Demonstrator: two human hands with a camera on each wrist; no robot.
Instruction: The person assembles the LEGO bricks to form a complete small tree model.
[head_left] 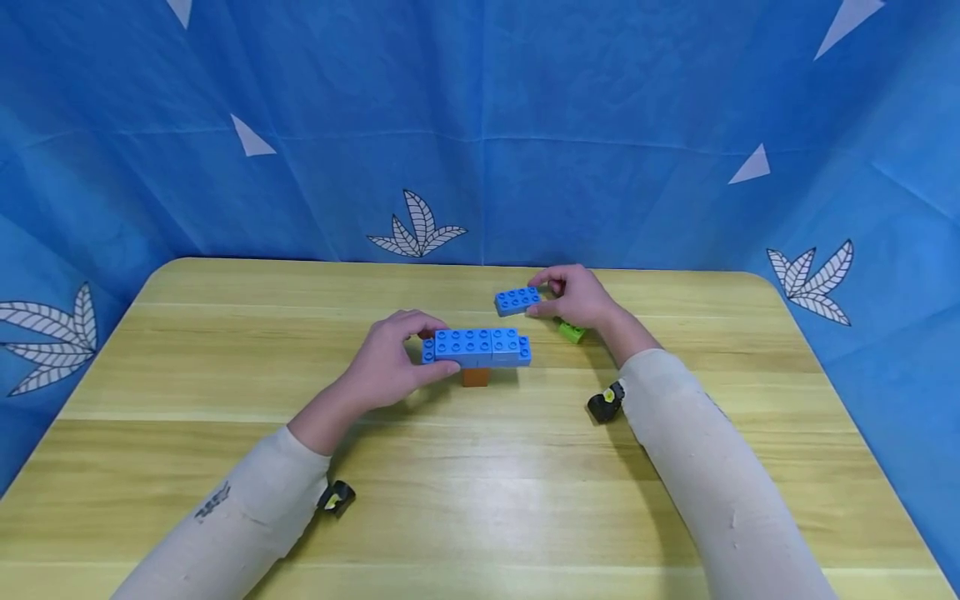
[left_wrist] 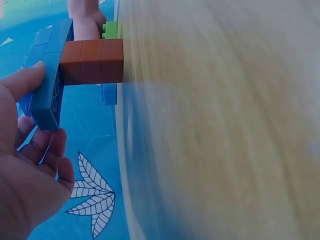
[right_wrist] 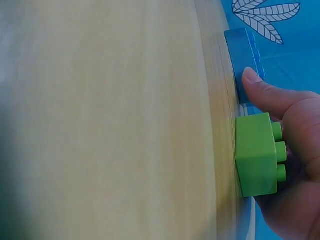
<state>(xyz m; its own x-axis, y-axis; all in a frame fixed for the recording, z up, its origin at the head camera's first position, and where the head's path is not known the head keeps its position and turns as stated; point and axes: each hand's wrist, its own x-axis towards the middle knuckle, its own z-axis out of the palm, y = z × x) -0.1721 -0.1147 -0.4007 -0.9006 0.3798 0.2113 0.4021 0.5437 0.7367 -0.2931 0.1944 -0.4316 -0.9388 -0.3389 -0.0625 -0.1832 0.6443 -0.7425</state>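
Observation:
My left hand (head_left: 390, 358) holds the left end of a two-layer block of blue toy bricks (head_left: 468, 343), thumb along the near side and fingers around the far side. In the left wrist view, that blue top rests on a column of three brown bricks (left_wrist: 91, 62) standing on the table. Farther back, my right hand (head_left: 579, 297) pinches the right end of a loose blue brick (head_left: 516, 302); its thumb (right_wrist: 255, 77) lies on the brick's near face. Under that hand sits a green brick (head_left: 572, 332), studs up, apart from the blue one.
The wooden table (head_left: 480, 500) has its far edge just behind the loose blue brick. A blue cloth (head_left: 480, 133) with leaf prints hangs beyond it. Small black pieces (head_left: 606, 403) are attached at both sleeve cuffs.

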